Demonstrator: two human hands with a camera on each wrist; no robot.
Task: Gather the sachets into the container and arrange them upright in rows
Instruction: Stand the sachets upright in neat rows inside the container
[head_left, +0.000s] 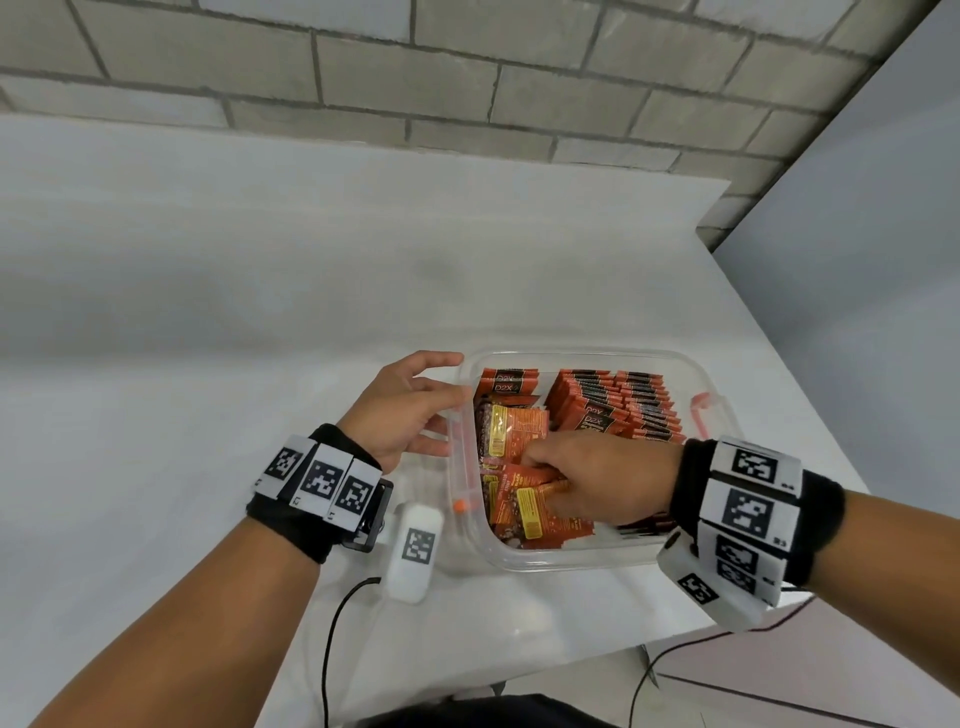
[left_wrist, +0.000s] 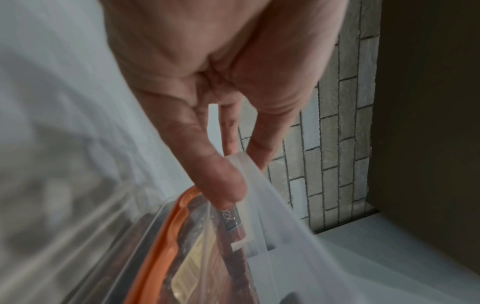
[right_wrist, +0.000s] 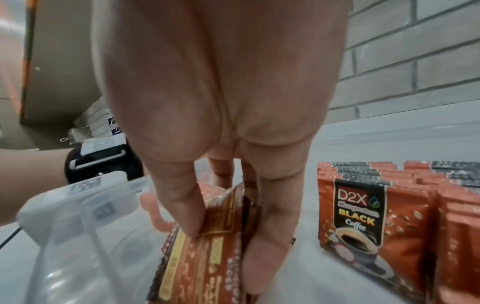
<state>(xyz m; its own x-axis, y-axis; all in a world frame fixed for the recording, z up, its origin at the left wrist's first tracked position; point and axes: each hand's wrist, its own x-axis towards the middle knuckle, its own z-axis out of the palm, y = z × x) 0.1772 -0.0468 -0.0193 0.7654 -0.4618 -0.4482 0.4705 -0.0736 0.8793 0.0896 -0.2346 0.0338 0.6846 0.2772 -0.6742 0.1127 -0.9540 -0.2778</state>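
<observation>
A clear plastic container (head_left: 571, 564) with an orange seal stands on the white table. In its right half, red D2X coffee sachets (head_left: 623, 410) stand upright in rows; their fronts (right_wrist: 363, 222) show in the right wrist view. More sachets (head_left: 514, 426) lie loose and flat in the left half. My right hand (head_left: 540, 483) is inside the container and pinches a sachet (right_wrist: 197, 267) between thumb and fingers (right_wrist: 270, 236). My left hand (head_left: 415, 410) holds the container's left rim flap (left_wrist: 259, 185), thumb on one side and fingers behind it.
A grey brick wall (head_left: 467, 78) runs behind the white table (head_left: 208, 312). The table's right edge (head_left: 779, 353) slants close to the container. Black cables (head_left: 332, 634) trail from both wrists over the front edge.
</observation>
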